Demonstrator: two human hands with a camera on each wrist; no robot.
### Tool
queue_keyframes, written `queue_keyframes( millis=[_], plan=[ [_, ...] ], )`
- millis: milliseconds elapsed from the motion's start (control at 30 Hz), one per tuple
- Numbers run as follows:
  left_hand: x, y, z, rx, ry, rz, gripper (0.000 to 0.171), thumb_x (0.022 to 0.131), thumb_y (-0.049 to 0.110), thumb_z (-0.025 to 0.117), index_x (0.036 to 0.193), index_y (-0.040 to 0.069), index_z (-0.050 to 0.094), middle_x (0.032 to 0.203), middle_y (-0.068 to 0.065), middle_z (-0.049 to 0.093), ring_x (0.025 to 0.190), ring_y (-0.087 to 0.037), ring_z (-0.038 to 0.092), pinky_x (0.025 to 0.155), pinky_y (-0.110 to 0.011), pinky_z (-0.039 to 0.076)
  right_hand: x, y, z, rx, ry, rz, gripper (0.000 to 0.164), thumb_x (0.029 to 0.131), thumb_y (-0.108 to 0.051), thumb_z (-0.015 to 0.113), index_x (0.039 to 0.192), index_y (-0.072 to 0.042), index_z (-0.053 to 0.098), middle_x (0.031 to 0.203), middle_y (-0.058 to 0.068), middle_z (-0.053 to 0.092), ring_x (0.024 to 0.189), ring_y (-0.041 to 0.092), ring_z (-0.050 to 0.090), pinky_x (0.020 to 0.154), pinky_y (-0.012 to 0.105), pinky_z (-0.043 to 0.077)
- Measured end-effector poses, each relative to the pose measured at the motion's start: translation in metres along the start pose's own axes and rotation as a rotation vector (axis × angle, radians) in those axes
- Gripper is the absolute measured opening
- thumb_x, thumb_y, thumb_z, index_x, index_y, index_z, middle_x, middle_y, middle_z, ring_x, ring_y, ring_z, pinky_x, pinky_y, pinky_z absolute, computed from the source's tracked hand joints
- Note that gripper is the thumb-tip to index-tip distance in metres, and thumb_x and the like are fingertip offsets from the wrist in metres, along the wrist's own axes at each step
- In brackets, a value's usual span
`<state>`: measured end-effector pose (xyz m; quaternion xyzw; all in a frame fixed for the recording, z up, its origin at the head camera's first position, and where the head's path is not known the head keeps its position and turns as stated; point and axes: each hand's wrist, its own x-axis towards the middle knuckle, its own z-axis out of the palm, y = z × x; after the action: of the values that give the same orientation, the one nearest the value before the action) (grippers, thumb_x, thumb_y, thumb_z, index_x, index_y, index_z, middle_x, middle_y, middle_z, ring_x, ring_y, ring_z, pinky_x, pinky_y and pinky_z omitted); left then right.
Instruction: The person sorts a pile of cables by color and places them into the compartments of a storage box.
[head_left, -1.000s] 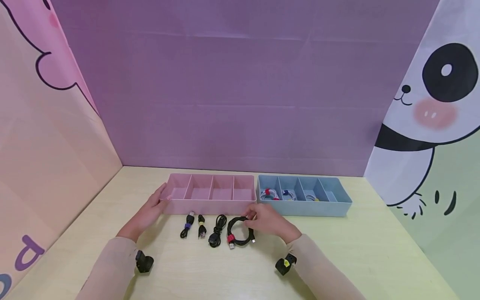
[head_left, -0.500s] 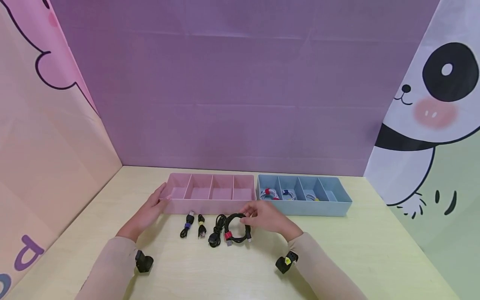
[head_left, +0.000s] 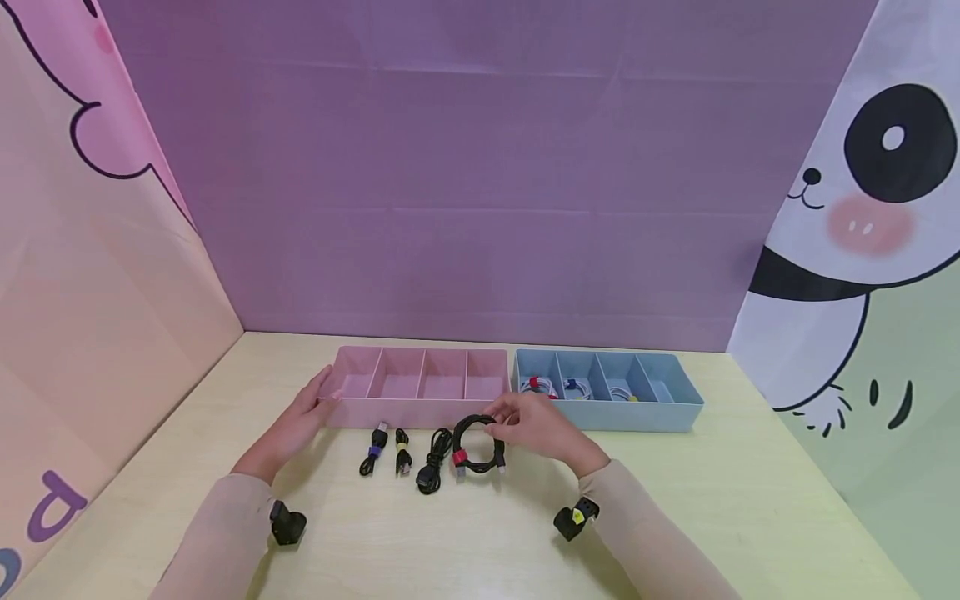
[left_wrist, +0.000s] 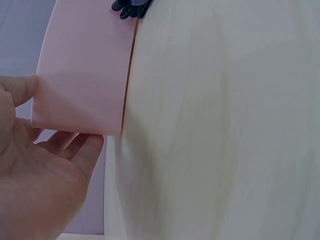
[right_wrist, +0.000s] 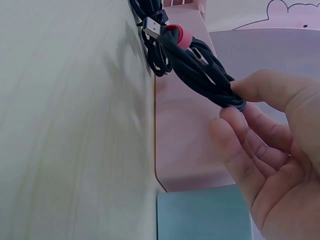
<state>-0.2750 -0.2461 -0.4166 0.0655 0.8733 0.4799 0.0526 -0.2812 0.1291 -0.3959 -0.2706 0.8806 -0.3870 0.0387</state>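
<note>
In the head view my right hand [head_left: 542, 423] pinches a coiled black USB cable [right_wrist: 187, 70] between thumb and fingers. A red strap [head_left: 460, 457] binds the loop, which hangs in front of the pink divided box [head_left: 420, 412]. At that box's left end rests my left hand [head_left: 295, 429], its fingers along the end wall and its thumb near the front rim. Lying before the box are a short black cable with a purple tie [head_left: 375, 451], another with a yellow tie [head_left: 402, 449], and a bundled black cable [head_left: 434, 464].
A blue divided box [head_left: 637, 417] stands right of the pink one; white coiled cables [head_left: 538, 386] lie in three of its compartments. The pink compartments hold nothing visible. A purple back wall [head_left: 487, 208] and printed side panels enclose the pale wooden table [head_left: 420, 550].
The cable loop in my right hand has risen off the table, shifting left and then slightly back right. My left hand and the other cables stay put.
</note>
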Motion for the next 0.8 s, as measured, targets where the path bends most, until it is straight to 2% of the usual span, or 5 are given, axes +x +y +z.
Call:
queue_keyframes(
  millis=[567,800],
  plan=[
    [0.000,0.000,0.000,-0.001,0.003,-0.002,0.076,0.109,0.043,0.036,0.161,0.010,-0.008,0.163,-0.028,-0.009,0.147,-0.052,-0.006,0.111,-0.074,0.002,0.005,0.000,-0.009,-0.002,0.058,-0.015,0.015,0.090,-0.008,0.071,0.104,-0.006,0.073,0.083,-0.003,0.066,0.073,0.011,0.063,0.064,0.027,0.054],
    [0.001,0.000,-0.002,0.009,-0.002,-0.007,0.078,0.108,0.047,0.036,0.160,0.010,-0.010,0.163,-0.028,-0.010,0.146,-0.053,-0.008,0.110,-0.075,0.002,0.007,-0.002,-0.012,-0.016,0.081,-0.006,0.015,0.089,-0.009,0.072,0.104,-0.007,0.073,0.084,-0.004,0.065,0.074,0.011,0.063,0.065,0.026,0.054]
  ],
)
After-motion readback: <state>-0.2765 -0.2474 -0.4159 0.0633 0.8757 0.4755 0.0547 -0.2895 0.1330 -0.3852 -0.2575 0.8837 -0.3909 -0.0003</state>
